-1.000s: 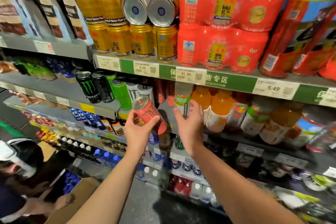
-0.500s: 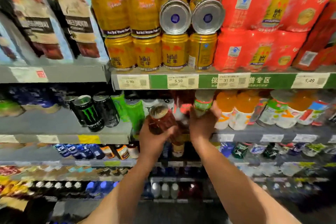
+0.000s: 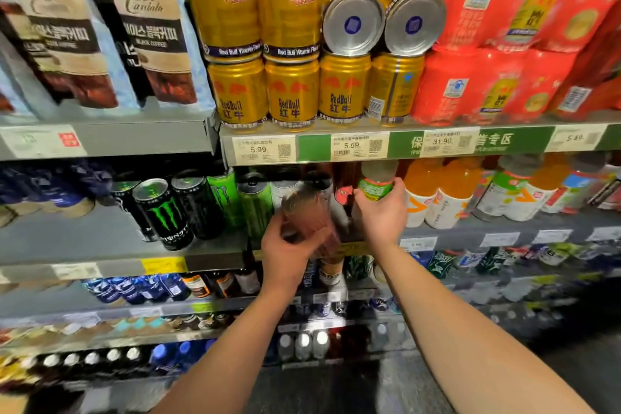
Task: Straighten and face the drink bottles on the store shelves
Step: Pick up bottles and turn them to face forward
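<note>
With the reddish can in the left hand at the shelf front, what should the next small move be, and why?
Probably set the blurred reddish drink can upright into the gap beside the tall green can, label forward. The left hand grips it tilted at the shelf edge, while the right hand holds the green-labelled clear bottle next to that gap.

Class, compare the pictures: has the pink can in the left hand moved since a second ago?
Yes. The pink can has gone up and inward, from in front of the lower shelves to the black and green cans, held by the left hand.
</note>
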The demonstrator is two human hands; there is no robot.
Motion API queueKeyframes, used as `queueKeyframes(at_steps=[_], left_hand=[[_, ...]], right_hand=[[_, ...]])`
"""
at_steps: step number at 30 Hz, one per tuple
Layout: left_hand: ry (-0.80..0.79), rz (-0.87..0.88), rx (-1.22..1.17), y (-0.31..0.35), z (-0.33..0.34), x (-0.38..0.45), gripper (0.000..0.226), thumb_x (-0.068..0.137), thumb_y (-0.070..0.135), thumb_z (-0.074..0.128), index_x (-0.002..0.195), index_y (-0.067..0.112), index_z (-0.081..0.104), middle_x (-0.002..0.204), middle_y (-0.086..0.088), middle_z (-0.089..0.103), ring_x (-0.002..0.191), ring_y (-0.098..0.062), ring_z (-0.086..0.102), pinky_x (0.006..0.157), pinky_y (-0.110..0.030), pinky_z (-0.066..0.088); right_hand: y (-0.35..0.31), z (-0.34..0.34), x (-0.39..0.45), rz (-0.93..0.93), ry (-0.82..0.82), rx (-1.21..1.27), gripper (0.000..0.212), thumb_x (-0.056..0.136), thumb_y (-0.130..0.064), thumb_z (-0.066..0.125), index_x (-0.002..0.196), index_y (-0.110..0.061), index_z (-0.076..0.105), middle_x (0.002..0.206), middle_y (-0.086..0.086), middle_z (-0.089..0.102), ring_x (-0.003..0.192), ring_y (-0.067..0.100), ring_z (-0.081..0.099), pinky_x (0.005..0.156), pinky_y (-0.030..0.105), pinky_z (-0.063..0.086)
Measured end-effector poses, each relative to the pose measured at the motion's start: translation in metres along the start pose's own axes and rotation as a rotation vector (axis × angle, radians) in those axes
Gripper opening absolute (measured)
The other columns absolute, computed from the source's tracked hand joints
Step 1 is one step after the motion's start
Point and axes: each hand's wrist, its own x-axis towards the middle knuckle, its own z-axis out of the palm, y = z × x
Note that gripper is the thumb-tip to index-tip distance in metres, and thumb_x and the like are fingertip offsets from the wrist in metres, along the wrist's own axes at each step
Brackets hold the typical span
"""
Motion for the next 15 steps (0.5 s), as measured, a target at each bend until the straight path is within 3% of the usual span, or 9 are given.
queueKeyframes(at_steps=[3,5,8,10,12,15], left_hand=[[-0.024,-0.002,0.008,-0.003,0.004,-0.002,0.045,0.068,0.006,0.09,0.105,0.015,0.066,0.097,0.004,0.071,0.082,0.008,0.065,0.072,-0.007,0.048],[-0.025,-0.006,0.022,-0.001,0.011,-0.004,0.044,0.069,0.013,0.09,0.104,0.021,0.066,0.099,0.007,0.072,0.085,0.006,0.066,0.073,-0.006,0.049],[0.033,-0.021,0.028,0.005,0.028,-0.009,0.055,0.065,0.024,0.093,0.11,0.026,0.063,0.098,0.016,0.072,0.089,0.007,0.067,0.074,-0.005,0.048],[0.081,-0.045,0.027,0.005,0.042,-0.01,0.063,0.06,0.028,0.095,0.112,0.028,0.059,0.093,0.024,0.072,0.088,0.011,0.066,0.073,-0.004,0.048],[0.111,-0.06,0.033,0.005,0.058,-0.011,0.062,0.06,0.027,0.096,0.111,0.03,0.06,0.092,0.033,0.07,0.086,0.015,0.065,0.071,-0.001,0.046],[0.158,-0.066,0.051,0.005,0.082,-0.015,0.063,0.066,0.023,0.094,0.12,0.02,0.064,0.099,0.016,0.075,0.089,0.007,0.069,0.073,-0.011,0.053]], right_hand=[[0.013,-0.014,-0.008,-0.027,-0.02,0.086,0.074,0.077,-0.034,0.084,0.136,-0.008,0.048,0.126,0.008,0.064,0.114,0.023,0.061,0.095,0.035,0.05],[0.022,-0.026,-0.013,-0.002,-0.011,0.166,0.067,0.076,-0.034,0.085,0.129,-0.013,0.051,0.115,0.0,0.067,0.103,0.011,0.064,0.092,0.033,0.052],[0.035,-0.044,-0.017,-0.007,-0.045,0.293,0.063,0.074,-0.026,0.087,0.126,-0.021,0.05,0.105,-0.015,0.064,0.092,-0.015,0.061,0.079,0.006,0.046],[0.043,-0.055,-0.016,-0.004,-0.058,0.36,0.064,0.073,-0.019,0.087,0.126,-0.022,0.051,0.107,-0.016,0.066,0.096,-0.008,0.064,0.077,0.001,0.045],[0.047,-0.067,-0.013,-0.029,-0.05,0.369,0.063,0.069,-0.023,0.088,0.121,-0.022,0.054,0.104,-0.015,0.068,0.098,0.004,0.066,0.076,0.005,0.047],[0.048,-0.088,-0.009,-0.026,-0.08,0.351,0.077,0.055,-0.061,0.083,0.119,-0.029,0.054,0.099,-0.022,0.067,0.095,0.006,0.066,0.079,0.013,0.048]])
